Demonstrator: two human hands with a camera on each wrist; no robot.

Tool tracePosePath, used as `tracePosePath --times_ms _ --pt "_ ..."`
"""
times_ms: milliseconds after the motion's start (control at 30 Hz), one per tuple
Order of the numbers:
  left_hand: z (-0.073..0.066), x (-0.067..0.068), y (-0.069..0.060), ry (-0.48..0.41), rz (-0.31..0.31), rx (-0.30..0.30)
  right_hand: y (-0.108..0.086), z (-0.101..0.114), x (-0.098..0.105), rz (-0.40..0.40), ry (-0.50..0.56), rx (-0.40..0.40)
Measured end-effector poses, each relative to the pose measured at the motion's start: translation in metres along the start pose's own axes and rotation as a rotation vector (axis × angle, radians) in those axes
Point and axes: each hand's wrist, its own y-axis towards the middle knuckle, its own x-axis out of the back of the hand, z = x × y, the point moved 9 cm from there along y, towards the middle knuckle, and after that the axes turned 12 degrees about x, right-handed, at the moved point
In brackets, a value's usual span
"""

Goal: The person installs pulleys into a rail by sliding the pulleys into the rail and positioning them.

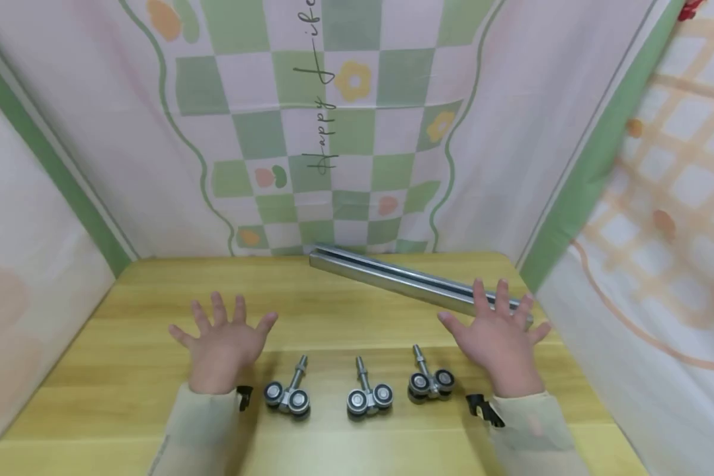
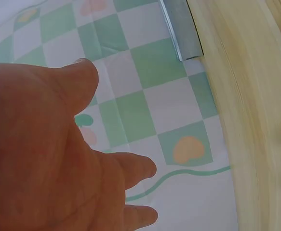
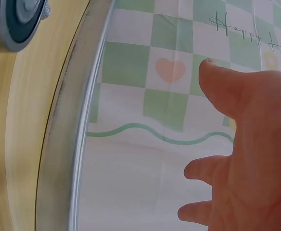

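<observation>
Both hands are held out with fingers spread and nothing in them. The left hand (image 1: 223, 350) is at the left, nearest the left roller bolt. My right hand (image 1: 502, 347) is at the right, its fingers overlapping the right end of the metal rail in the head view. Between the hands lie three wheeled roller bolts: a left one (image 1: 298, 400), a middle one (image 1: 357, 400) and a right one (image 1: 445, 379), their threaded stems pointing away. Behind them the slotted metal rail (image 1: 393, 276) lies slantwise; it also shows in the left wrist view (image 2: 182, 29) and the right wrist view.
The wooden table (image 1: 155, 291) carries all the parts. A checked green-and-white cloth (image 1: 357, 132) hangs at its back edge, and patterned cloths close in the left and right sides. Black straps (image 1: 484, 411) sit at the wrists.
</observation>
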Motion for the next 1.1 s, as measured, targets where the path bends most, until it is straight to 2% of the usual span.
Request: tracePosePath --times_ms 267,467,600,700,900,1000,1100 --pt "-0.006 0.001 0.004 -0.027 -0.008 -0.033 0.001 -0.002 -0.001 -0.004 -0.004 -0.004" --pt "-0.016 0.001 0.02 -0.043 0.025 -0.075 0.005 -0.007 -0.002 -0.015 0.002 0.012" --pt "-0.03 0.002 0.038 -0.062 0.028 -0.152 0.015 -0.019 -0.003 -0.053 0.02 0.05" --pt "-0.043 0.005 0.051 -0.102 0.015 -0.232 0.021 -0.031 -0.004 -0.085 0.023 0.07" --pt "-0.064 0.014 0.071 -0.186 -0.062 -0.4 0.024 -0.056 -0.006 -0.096 0.014 0.035" --pt "-0.07 0.016 0.078 -0.211 -0.08 -0.451 0.023 -0.062 -0.006 -0.081 0.034 0.022" --pt "-0.074 0.013 0.085 -0.224 -0.056 -0.473 0.022 -0.066 -0.007 -0.054 0.049 0.017"
